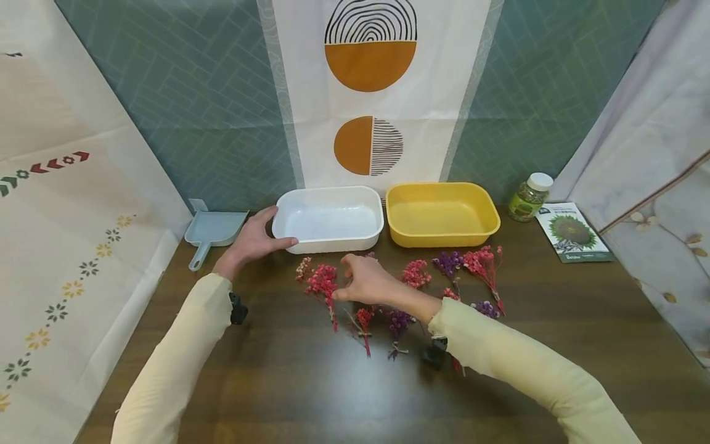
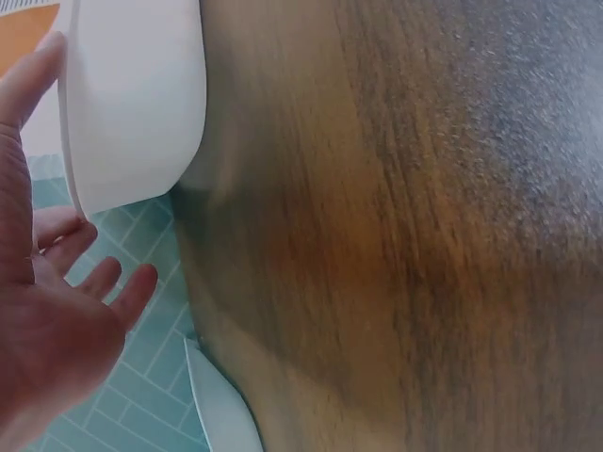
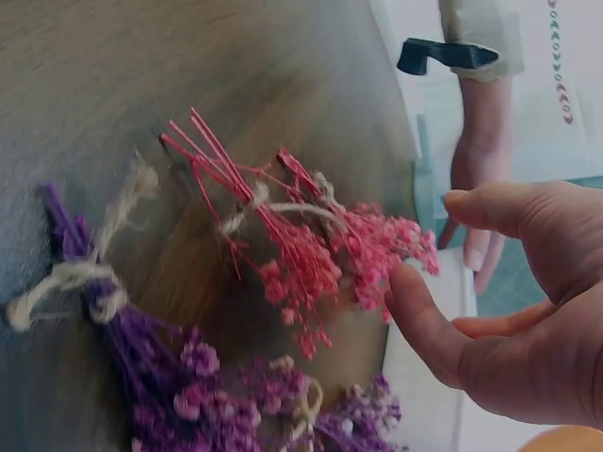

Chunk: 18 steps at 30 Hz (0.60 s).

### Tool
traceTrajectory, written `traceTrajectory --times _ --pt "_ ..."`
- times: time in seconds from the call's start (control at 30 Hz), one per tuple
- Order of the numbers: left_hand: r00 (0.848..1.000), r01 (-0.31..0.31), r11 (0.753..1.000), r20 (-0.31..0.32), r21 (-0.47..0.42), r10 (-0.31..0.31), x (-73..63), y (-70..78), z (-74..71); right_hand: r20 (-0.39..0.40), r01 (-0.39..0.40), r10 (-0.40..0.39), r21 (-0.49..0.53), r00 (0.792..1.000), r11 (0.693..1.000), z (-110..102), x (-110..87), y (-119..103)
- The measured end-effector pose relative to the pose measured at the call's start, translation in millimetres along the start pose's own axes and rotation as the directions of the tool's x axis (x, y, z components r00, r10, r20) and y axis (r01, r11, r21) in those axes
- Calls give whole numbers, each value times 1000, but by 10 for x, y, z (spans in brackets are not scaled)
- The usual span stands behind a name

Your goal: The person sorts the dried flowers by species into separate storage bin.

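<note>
A green patterned wall cloth (image 1: 211, 92) with a white central panel fills the top of the frame, above a dark wooden desk (image 1: 266, 370) spanning the lower part. Two pale yellow sleeves (image 1: 510, 357) reach in from the lower left and lower right. Side by side at centre, a yellow tub (image 1: 444, 239) stands to the right of a white tub (image 1: 333, 245), both against the cloth. Of the hands, the left hand (image 1: 252, 239), left of centre, spreads thumb and fingers around the left end of the white tub without clenching; the right hand (image 1: 368, 280), at centre, is unclosed and holds nothing, thumb and forefinger apart above dried flowers. At left lies a light blue dustpan (image 1: 216, 228), just beside the left hand; at right, a seed packet (image 1: 574, 231) and a white-capped jar (image 1: 527, 200). A pink flower bundle (image 1: 322, 282) lies left of the right hand's fingertips, contact unclear, while a purple flower bundle (image 1: 398, 324) rests below that hand, tied, as the right wrist view shows, with pale twine (image 3: 94, 278)
</note>
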<state>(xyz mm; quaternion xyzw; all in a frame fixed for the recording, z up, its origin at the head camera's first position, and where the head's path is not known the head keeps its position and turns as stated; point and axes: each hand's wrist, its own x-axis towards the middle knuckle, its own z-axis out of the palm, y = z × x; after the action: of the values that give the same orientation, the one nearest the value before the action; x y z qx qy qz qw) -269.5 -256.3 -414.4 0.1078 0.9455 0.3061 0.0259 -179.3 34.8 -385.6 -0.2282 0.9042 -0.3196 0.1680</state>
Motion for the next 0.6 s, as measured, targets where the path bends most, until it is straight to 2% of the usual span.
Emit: traceTrajectory --times 0.17,0.6 --pt "1000 1 1000 2 22 -1 16 -5 2 2 -20 20 2 1000 1000 117 67 -73" --pt "999 47 999 7 19 -48 -4 41 -12 -38 -95 94 -28 995 995 387 194 -70"
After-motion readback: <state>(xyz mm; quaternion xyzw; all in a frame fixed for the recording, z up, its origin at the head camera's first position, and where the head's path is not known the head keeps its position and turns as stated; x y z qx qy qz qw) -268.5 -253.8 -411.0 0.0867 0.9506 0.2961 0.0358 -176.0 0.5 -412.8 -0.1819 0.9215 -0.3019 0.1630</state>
